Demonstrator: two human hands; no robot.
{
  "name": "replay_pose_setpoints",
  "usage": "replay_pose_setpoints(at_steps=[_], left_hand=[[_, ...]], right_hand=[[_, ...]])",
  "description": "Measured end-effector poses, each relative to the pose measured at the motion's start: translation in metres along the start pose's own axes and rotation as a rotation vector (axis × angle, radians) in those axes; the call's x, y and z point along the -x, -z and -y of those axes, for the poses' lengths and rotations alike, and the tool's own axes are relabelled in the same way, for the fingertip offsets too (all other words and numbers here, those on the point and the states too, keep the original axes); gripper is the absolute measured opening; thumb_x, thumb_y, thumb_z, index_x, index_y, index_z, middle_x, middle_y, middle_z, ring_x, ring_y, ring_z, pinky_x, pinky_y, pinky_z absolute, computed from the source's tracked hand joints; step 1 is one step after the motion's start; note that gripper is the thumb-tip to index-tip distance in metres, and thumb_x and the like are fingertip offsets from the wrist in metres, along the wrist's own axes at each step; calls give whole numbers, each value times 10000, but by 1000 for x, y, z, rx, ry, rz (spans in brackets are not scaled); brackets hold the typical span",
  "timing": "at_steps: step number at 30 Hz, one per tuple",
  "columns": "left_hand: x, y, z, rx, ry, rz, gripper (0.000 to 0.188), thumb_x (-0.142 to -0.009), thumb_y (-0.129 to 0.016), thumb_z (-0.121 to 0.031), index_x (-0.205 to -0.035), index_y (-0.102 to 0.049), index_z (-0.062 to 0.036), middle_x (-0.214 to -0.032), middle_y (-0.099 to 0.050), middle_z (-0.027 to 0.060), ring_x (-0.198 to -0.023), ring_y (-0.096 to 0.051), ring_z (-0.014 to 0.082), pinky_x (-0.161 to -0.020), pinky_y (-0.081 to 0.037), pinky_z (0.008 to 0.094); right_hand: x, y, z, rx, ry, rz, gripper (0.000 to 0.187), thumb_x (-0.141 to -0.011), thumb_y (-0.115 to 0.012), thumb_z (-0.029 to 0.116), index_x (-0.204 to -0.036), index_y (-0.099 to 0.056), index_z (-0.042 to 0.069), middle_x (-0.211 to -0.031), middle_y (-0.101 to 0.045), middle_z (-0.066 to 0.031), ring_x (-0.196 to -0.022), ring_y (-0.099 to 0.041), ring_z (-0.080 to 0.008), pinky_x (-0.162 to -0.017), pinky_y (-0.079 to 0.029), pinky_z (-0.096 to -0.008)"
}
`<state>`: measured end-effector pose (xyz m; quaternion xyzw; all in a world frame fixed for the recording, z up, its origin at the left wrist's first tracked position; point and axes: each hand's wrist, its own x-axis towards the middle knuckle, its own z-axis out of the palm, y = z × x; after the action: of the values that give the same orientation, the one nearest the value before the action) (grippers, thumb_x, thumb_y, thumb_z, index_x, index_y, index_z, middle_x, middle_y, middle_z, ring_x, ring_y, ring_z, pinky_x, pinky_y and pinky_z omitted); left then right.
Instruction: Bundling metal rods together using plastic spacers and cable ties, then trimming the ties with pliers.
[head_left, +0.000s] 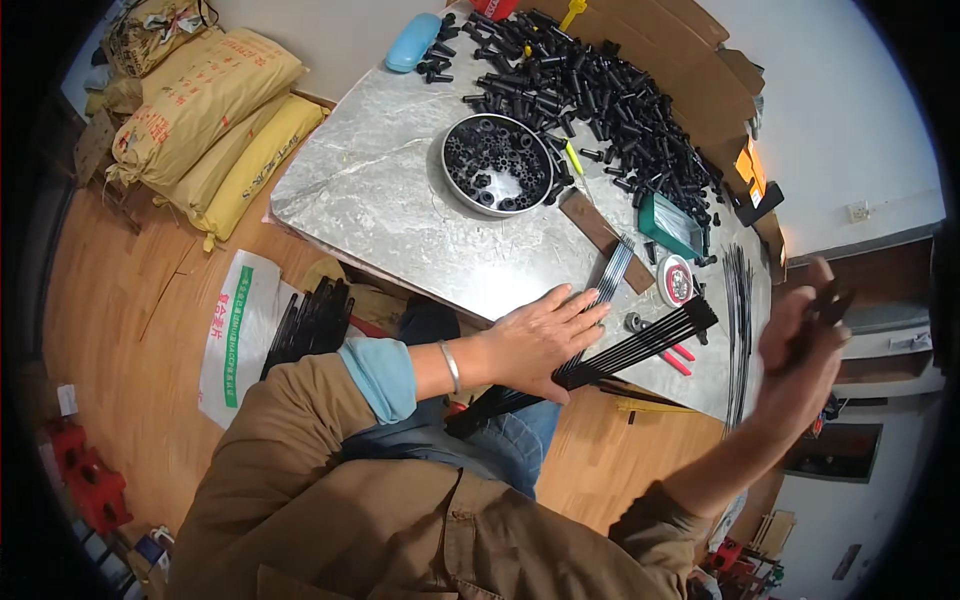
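My left hand (540, 340) lies flat, its fingers stretched over a bundle of thin grey rods (618, 268) at the table's near edge. Beneath its thumb side passes a bundle of black rods (640, 345), sloping from my lap up to the right. Their far ends form a dark block. My right hand (800, 350) is raised off to the right, beyond the table's side. It is blurred by motion, with its fingers around a small dark object (828, 303) that I cannot make out.
On the grey table (370, 190) stand a metal bowl (497, 187) of black rings, a heap of black tubular parts (600, 95), a green box (672, 228) and a round tub (677, 281). Red-handled pliers (676, 360) lie near the edge. Yellow sacks (200, 110) are stacked left.
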<state>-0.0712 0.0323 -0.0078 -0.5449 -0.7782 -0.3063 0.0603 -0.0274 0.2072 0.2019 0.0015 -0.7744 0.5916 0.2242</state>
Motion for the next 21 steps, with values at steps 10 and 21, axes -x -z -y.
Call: replay_pose_setpoints(at_steps=[10,21], left_hand=[[-9,2,4,14,-4,107,896,-682,-701,-566,-1282,-464,56,-1438,-332,219,-1369,-253,369,-1115,-202,469],[-11,1,10,-24,-12,173,915,-752,-597,-646,-1331,-435,44,-1472,-289,212,-1387,-219,370,-1118,-199,500]], right_hand=[[-62,-4,-120,1172,91,599,232,-875,-575,159,-1067,-657,57,-982,-659,-164,-889,-637,-341,-748,-501,-371],[-82,-12,-139,1268,147,725,166,-840,-619,151,-968,-691,73,-879,-673,-107,-756,-648,-313,-648,-508,-372]])
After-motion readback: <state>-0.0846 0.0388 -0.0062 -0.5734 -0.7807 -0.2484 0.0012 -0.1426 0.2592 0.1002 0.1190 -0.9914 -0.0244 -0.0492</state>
